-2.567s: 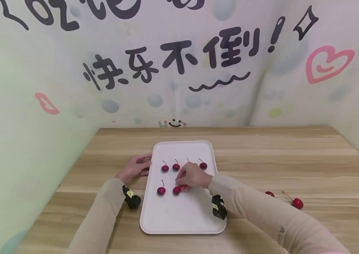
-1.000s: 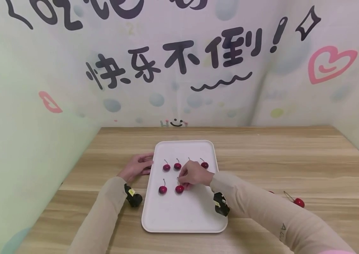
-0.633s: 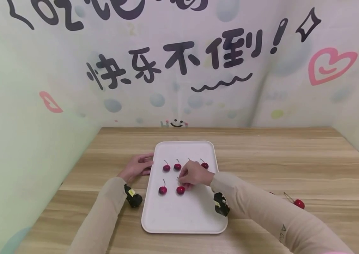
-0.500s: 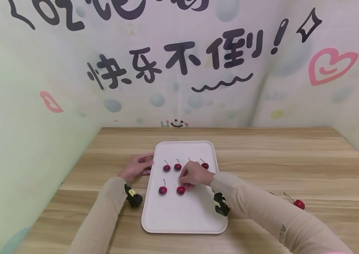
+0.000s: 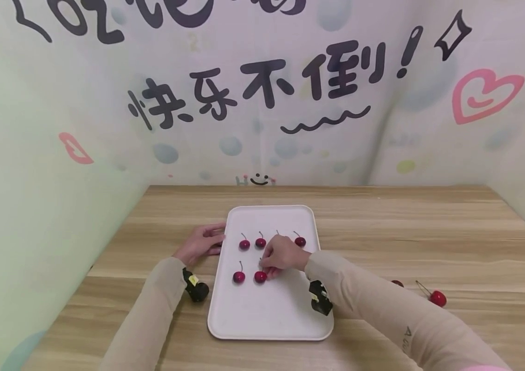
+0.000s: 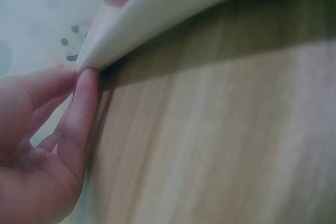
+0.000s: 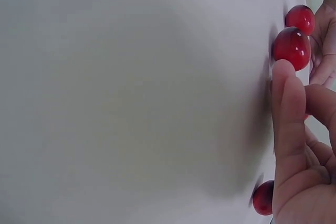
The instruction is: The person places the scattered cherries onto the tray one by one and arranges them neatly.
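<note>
On a white tray [image 5: 269, 319] lie several red cherries with stems. My right hand [image 5: 283, 255] is over the tray's middle, thumb and forefinger pinching at the stem of the right cherry [image 5: 260, 277] in the nearer row. In the right wrist view a fingertip touches that cherry [image 7: 292, 49]. To its left lies another cherry [image 5: 239, 277]. In the farther row sit a left cherry [image 5: 244, 245], a second cherry [image 5: 260, 242] and a right cherry [image 5: 300, 241]; one more shows only its stem behind my hand. My left hand [image 5: 199, 243] rests its fingertips against the tray's left rim.
Two cherries lie on the wooden table [image 5: 406, 232] right of the tray: a stemmed cherry [image 5: 438, 298] and a cherry partly hidden [image 5: 398, 283] by my right sleeve [image 5: 383, 299]. A printed cloth [image 5: 197, 103] hangs behind the table.
Over the last half second my right hand and the cherry at its fingertips have shifted slightly left. Earlier that cherry had moved a little to the right. My left hand stays at the rim.
</note>
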`<act>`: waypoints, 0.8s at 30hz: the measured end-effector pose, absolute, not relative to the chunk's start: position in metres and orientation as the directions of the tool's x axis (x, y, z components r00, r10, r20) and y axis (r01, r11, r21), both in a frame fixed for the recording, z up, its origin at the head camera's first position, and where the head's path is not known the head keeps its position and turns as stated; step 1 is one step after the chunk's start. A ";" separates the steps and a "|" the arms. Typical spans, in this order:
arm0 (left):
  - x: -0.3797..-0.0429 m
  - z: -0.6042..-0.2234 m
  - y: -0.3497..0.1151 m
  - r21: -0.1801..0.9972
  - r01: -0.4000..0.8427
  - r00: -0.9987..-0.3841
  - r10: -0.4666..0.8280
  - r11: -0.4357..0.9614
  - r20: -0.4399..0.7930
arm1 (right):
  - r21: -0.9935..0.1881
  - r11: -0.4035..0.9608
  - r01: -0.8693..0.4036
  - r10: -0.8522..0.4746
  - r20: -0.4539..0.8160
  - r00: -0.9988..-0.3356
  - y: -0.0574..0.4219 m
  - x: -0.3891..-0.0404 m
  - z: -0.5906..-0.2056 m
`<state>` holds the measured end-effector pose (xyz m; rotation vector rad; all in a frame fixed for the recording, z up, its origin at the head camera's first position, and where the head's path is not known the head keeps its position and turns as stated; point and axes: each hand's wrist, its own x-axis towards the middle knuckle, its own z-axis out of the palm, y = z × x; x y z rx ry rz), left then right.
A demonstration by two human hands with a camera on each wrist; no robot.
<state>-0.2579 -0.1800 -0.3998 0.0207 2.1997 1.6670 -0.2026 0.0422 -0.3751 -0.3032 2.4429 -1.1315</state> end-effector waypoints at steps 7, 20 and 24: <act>-0.258 -0.399 -0.180 0.930 -0.219 -0.927 0.233 0.296 -0.293 | -0.759 0.651 -0.011 -0.357 -0.294 -0.887 0.041 -0.203 -0.376; -0.257 -0.398 -0.180 0.932 -0.226 -0.926 0.235 0.283 -0.295 | -0.763 0.646 0.022 -0.346 -0.318 -0.883 0.041 -0.202 -0.375; -0.256 -0.398 -0.180 0.931 -0.221 -0.926 0.236 0.291 -0.294 | -0.756 0.655 0.009 -0.342 -0.306 -0.889 0.040 -0.202 -0.377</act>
